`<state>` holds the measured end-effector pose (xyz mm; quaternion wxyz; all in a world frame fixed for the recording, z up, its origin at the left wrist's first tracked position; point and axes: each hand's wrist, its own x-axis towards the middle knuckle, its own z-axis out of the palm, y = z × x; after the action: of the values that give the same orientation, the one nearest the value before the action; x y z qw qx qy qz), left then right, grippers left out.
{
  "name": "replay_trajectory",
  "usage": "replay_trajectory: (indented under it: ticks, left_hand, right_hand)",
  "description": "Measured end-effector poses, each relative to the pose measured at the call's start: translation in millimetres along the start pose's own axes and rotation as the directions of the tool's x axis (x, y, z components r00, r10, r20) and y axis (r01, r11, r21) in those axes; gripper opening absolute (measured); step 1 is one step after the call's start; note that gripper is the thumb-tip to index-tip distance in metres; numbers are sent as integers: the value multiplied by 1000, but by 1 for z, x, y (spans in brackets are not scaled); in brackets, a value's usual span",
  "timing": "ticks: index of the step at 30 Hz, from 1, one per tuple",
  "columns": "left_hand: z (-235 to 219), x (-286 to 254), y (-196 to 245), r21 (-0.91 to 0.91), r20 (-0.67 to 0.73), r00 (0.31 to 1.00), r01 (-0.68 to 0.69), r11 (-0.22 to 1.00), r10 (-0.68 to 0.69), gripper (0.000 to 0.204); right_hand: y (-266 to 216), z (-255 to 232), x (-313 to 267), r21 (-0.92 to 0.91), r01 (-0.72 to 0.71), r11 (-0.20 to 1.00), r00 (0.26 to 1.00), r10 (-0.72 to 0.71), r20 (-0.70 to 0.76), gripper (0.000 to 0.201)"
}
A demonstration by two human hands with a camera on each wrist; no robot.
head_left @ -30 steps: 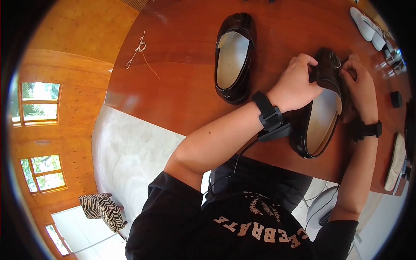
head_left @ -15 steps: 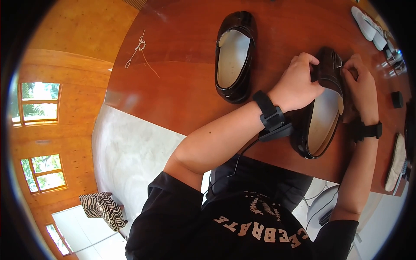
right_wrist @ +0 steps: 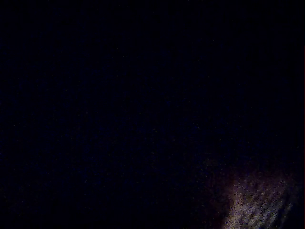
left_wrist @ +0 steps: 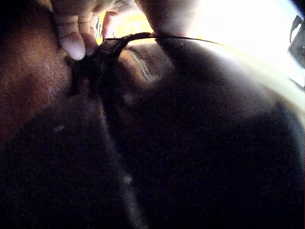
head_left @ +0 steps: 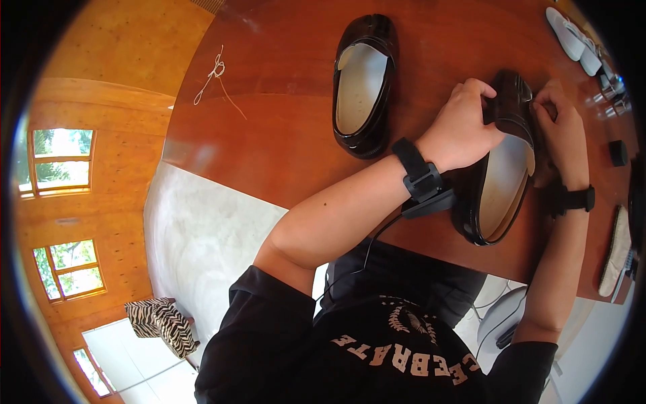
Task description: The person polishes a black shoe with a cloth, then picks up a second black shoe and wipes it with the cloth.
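A glossy black loafer (head_left: 505, 195) with a pale insole lies on the table, its toe pointing away from the person. My left hand (head_left: 461, 128) grips its upper from the left, thumb by the opening and fingers curled at the side of the toe. In the left wrist view, fingers (left_wrist: 72, 44) press against the dark shoe edge. On the other side, my right hand (head_left: 562, 135) holds the toe's right side with bent fingers, fingertips partly hidden. The right wrist view is almost black. A matching loafer (head_left: 363, 87) rests farther left, untouched.
Thin pale string (head_left: 217, 71) lies on the brown table (head_left: 269, 155) at left. Along the right are white shoes (head_left: 572, 40), shiny metal objects (head_left: 612, 94), a small black object (head_left: 617, 153) and a pale-topped brush (head_left: 614, 259). A zebra-patterned chair (head_left: 161, 323) stands on the floor.
The head view has shifted slightly. Both hands keep their places on the loafer.
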<state>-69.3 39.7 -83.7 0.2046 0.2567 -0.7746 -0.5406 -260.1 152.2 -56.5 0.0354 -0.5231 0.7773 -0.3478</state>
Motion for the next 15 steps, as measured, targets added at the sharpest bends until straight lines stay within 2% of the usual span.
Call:
replay_trajectory:
  ticks: [5,8,11,15]
  left_hand:
    - [1,1,-3,-28,14,1000,4,1000,-4,59]
    - [1,1,-3,-22,5,1000,-1,1000,1,60]
    - [1,0,-2,25,-20,999,-28,999,28,61]
    - [0,1,-2,5,-22,1000,-20,1000,20,61]
  right_hand:
    - [4,-1,-1,-68,11,998,1000,-13,-26,9]
    - [-13,-4,-4,110,-18,994,998,11,63,8]
    - [-34,-4,-8,122,127,984,991,-132,35,7]
    - [-29,-1,-5,164,115,980,992,-121,26,6]
